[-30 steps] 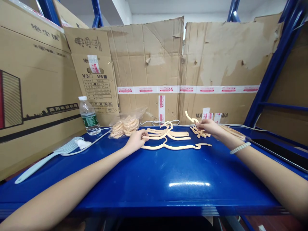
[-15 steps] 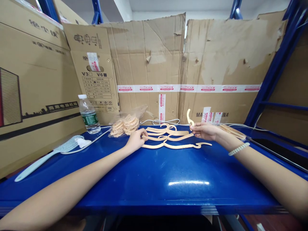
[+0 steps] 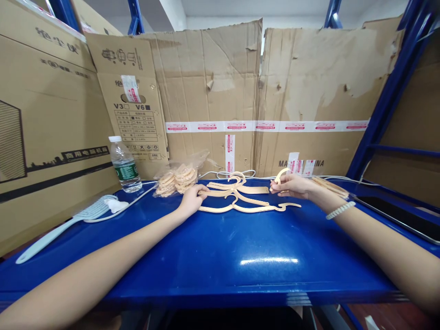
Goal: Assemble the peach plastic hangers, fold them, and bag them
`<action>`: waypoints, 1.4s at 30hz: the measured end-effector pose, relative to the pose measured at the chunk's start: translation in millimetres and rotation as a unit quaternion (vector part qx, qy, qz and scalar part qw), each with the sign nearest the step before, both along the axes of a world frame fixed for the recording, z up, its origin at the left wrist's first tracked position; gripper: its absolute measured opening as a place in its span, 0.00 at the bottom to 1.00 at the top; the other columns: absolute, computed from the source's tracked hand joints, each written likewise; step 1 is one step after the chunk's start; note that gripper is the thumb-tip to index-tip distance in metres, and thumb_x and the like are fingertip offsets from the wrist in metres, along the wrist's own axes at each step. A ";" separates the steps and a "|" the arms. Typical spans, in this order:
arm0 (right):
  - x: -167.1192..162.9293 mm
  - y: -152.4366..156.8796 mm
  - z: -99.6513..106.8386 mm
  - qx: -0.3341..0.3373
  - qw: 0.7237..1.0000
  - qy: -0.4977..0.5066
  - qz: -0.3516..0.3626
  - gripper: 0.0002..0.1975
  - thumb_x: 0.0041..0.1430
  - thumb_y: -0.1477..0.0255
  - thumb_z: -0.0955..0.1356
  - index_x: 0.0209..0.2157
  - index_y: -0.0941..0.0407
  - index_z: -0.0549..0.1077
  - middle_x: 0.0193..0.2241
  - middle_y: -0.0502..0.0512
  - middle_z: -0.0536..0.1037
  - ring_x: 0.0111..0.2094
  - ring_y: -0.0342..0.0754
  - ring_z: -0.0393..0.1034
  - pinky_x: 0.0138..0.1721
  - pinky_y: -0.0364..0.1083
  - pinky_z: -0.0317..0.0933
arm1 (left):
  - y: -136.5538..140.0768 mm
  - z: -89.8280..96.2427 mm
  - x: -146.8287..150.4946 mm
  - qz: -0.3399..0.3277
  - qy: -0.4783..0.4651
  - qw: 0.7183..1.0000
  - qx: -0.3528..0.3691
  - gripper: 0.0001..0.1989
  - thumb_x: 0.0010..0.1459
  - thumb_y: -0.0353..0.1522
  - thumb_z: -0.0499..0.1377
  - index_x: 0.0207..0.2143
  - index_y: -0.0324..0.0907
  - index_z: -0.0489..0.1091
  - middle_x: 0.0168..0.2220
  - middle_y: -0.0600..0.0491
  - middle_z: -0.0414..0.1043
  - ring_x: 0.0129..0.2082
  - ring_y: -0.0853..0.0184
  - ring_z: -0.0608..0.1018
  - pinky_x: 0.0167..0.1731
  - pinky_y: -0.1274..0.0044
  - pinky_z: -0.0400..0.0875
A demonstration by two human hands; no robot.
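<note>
Clear plastic bag [image 3: 180, 178], one, far left of centre: tan pieces inside. Bottle [image 3: 126, 168], one, left of the bag: white cap, green label, clear liquid within. Left hand [image 3: 190, 201]: thumb and fingers pinched closed on the left end of a tan hanger-shaped piece [image 3: 220, 194], centre of the blue table [image 3: 220, 256], among similar pieces. Right hand [image 3: 294, 185]: fingertips closed on a small curved piece [image 3: 282, 173], raised right of the hanger-shaped piece. Hairbrush [image 3: 91, 211], one: near left of the bottle.
</note>
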State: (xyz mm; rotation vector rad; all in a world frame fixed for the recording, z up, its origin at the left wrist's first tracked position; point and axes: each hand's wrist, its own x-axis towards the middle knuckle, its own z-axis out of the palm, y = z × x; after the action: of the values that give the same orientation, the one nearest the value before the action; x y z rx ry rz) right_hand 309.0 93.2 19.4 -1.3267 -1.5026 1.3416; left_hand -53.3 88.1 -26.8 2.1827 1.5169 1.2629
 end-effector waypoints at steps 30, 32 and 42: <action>-23.7 -12.1 -2.9 -0.117 0.982 0.130 0.072 0.07 0.55 0.82 0.68 0.28 0.60 0.67 0.28 0.56 0.80 0.37 0.50 0.78 0.38 0.42 0.72 | -1.9 -1.2 5.6 -0.042 -0.201 0.978 -0.042 0.08 0.46 0.29 0.56 0.32 0.40 0.70 0.28 0.52 0.73 0.31 0.63 0.77 0.36 0.72 0.69; -24.4 -13.0 -2.2 -0.119 0.981 0.135 0.074 0.07 0.56 0.83 0.68 0.28 0.59 0.67 0.27 0.55 0.79 0.36 0.49 0.78 0.40 0.43 0.72 | -1.8 -1.5 5.2 -0.043 -0.202 0.978 -0.038 0.08 0.46 0.29 0.56 0.32 0.40 0.70 0.28 0.52 0.74 0.32 0.63 0.77 0.37 0.72 0.69; -27.8 -15.7 -0.6 -0.109 0.985 0.117 0.061 0.07 0.57 0.83 0.67 0.28 0.60 0.67 0.27 0.56 0.79 0.35 0.47 0.78 0.43 0.43 0.71 | -0.8 -2.7 3.8 -0.046 -0.195 0.979 -0.023 0.08 0.47 0.29 0.56 0.32 0.40 0.70 0.27 0.52 0.73 0.32 0.63 0.76 0.38 0.71 0.69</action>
State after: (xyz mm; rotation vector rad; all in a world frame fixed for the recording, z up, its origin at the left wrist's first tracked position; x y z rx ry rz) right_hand 281.1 77.6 18.7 -1.1723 -1.3228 1.7186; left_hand -49.5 87.3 -29.6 1.8147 1.2602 1.4995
